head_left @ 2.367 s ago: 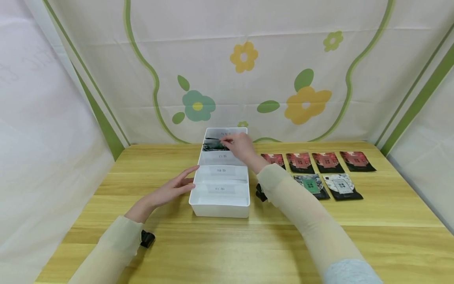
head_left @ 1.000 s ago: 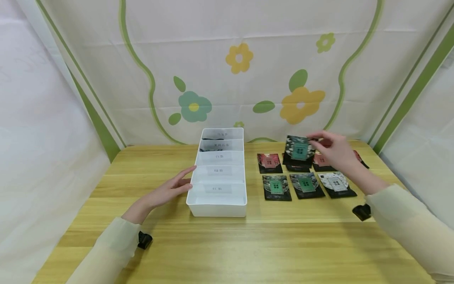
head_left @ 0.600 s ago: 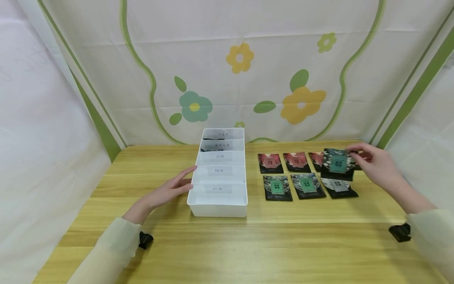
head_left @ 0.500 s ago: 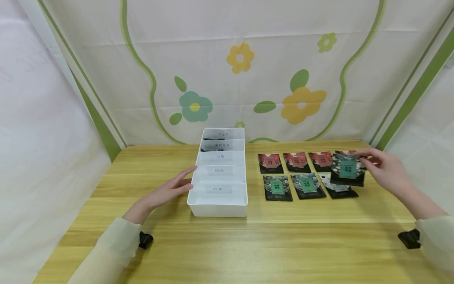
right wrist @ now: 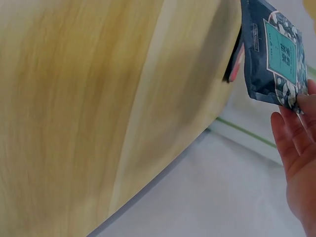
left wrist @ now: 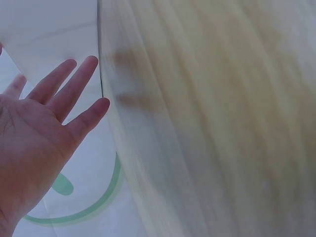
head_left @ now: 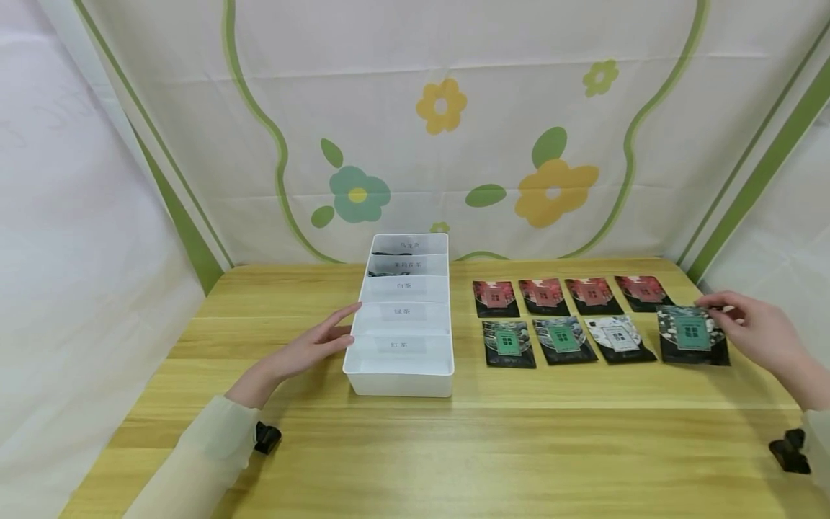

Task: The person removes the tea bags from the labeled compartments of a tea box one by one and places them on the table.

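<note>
In the head view my right hand pinches the top right corner of a black tea sachet with a teal label and white flowers. That sachet is at the right end of the front row of sachets; the right wrist view shows the same sachet held by thumb and fingers above the wooden table. My left hand rests its extended fingertips against the left wall of a long white divided box. Dark sachet edges show in the two rear compartments of the box, mostly hidden.
Several red-labelled sachets lie in the rear row on the table. In the front row lie two green-labelled sachets and a white one. A fabric wall with printed flowers stands behind.
My right hand left the rear of the box with the teal-labelled sachet, carried it right over the others and lowered it beside the white one. The left hand stayed at the box.
</note>
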Demonstrator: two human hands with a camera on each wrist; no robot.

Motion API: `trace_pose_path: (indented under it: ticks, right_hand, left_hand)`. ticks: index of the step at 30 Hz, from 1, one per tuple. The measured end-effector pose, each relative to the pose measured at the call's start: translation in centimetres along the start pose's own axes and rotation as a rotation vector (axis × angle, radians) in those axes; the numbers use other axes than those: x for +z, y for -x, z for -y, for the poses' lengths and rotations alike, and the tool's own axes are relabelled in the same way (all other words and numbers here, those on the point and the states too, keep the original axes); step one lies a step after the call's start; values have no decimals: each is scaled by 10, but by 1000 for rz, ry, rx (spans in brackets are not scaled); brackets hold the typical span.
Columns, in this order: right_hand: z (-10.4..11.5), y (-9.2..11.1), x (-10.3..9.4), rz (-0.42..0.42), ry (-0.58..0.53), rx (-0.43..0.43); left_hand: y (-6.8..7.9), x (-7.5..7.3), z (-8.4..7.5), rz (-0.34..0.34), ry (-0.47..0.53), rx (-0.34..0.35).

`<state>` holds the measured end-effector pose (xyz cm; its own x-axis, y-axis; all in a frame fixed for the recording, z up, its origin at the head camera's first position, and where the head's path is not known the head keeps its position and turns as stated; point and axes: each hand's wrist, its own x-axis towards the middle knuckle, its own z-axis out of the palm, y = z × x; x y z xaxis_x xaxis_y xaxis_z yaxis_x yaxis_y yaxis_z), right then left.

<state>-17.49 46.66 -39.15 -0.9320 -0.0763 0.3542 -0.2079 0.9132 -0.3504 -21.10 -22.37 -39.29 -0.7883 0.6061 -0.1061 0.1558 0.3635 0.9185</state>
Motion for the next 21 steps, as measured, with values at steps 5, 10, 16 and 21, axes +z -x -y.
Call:
trace_pose_path:
  ticks: [5,10,16,21]
  right_hand:
    - [-14,-6,6,58,20,7]
    - [-23,-14,13,120,-6,24]
    - [-27,-21,17,159,-36,35]
    - [-30,-24,19,188,-54,52]
  left_hand:
    - [0,0,1,-3,-4,-8]
    - [0,0,1,-3,-10,-18]
    - [0,0,0,-6,-14,-19]
    - [0,0,-1,-4,-13,-9]
